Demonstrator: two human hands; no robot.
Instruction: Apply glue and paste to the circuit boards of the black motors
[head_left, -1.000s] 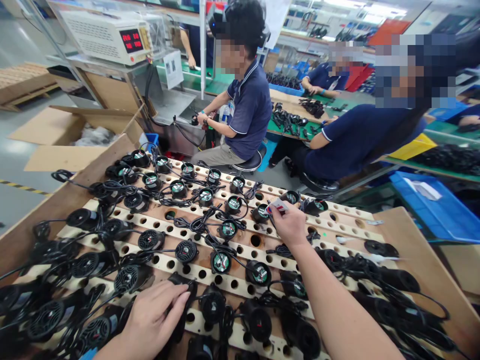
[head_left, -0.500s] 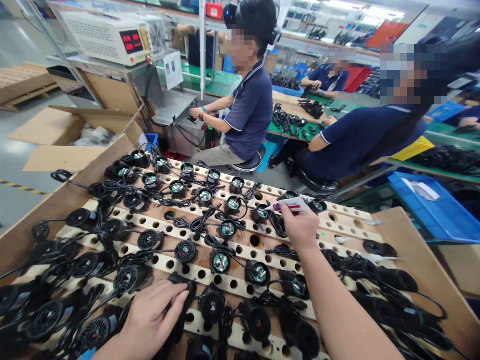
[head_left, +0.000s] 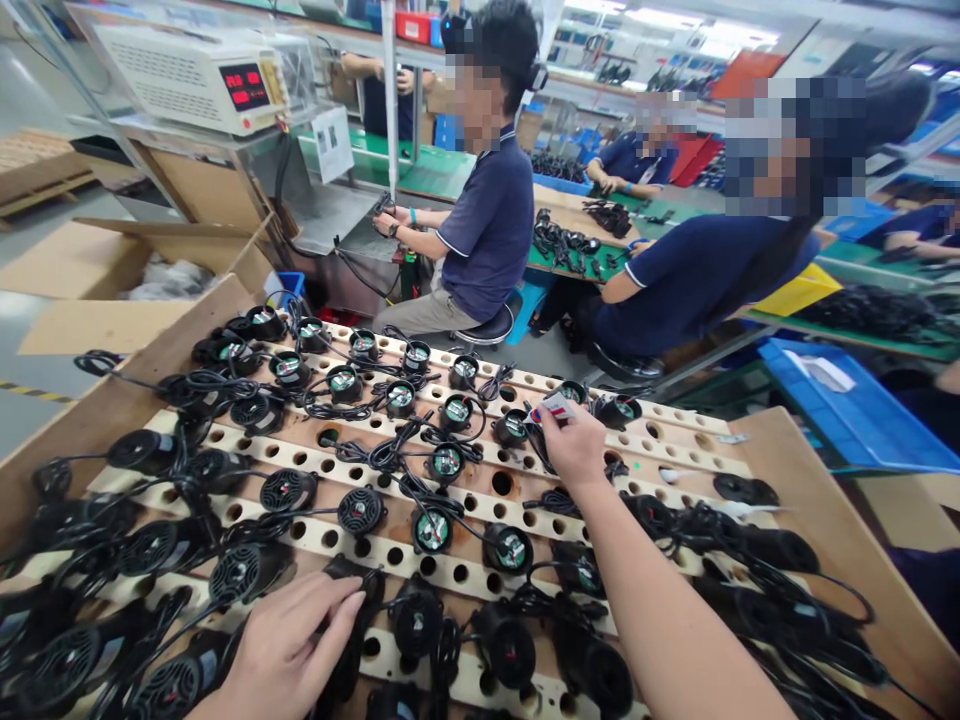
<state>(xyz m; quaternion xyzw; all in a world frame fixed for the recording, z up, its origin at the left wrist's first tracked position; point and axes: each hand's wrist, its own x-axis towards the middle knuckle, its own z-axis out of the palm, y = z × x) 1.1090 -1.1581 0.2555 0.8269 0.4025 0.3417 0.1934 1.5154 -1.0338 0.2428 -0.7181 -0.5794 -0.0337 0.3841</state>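
Observation:
My right hand [head_left: 576, 445] grips a small white squeeze tube [head_left: 553, 407] with red and blue print. Its nozzle end points at a black round housing [head_left: 512, 428] with a green circuit board inside; whether the tip touches is too small to tell. My left hand [head_left: 300, 635] lies low in the view, fingers curled over a dark housing [head_left: 352, 572] that they partly hide. Several similar housings with coiled black cables stand around both hands. Some show open green boards, like one housing [head_left: 432, 530]; others show slotted black faces, like one cover [head_left: 361, 510].
Wooden strips with holes [head_left: 390, 548] hold the housings inside a wooden-walled tray [head_left: 806, 500]. Co-workers sit beyond it, one on a stool [head_left: 487, 325]. A power supply [head_left: 187, 75] stands at upper left above an open cardboard box [head_left: 75, 265]. A blue bin [head_left: 847, 405] is at right.
My right hand has come slightly closer to the housing, and the tube has tilted with it. My left hand stays on the dark housing. The whole view has shifted a little.

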